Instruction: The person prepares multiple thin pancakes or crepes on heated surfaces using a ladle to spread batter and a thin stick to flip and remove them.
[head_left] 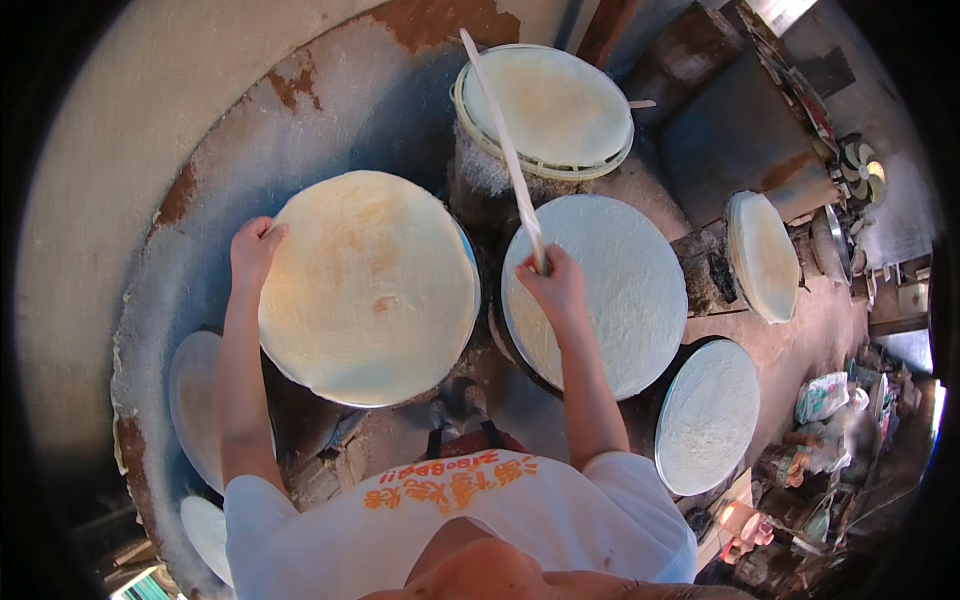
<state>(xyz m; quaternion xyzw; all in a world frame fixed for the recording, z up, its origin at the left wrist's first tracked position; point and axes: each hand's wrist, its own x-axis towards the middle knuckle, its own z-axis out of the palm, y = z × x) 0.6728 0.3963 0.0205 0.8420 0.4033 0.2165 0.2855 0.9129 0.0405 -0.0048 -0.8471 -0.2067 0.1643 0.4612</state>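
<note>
My left hand [256,250] is closed at the upper left edge of a large, thin round flatbread [370,290], browned in patches, and seems to pinch its rim. The flatbread covers most of a round griddle; a dark edge of that griddle shows at its right. My right hand [556,285] grips the lower end of a long, pale wooden stick [500,125], which slants up and to the left. Below that hand a second round griddle carries a paler sheet of batter or flatbread [625,315].
At the back, a stack of finished flatbreads [555,105] rests on a round woven tray. Another stack [765,258] stands at the right, near a coated griddle [708,418]. More round griddles [200,405] sit at the left by the curved wall [200,220]. Clutter [825,430] lies far right.
</note>
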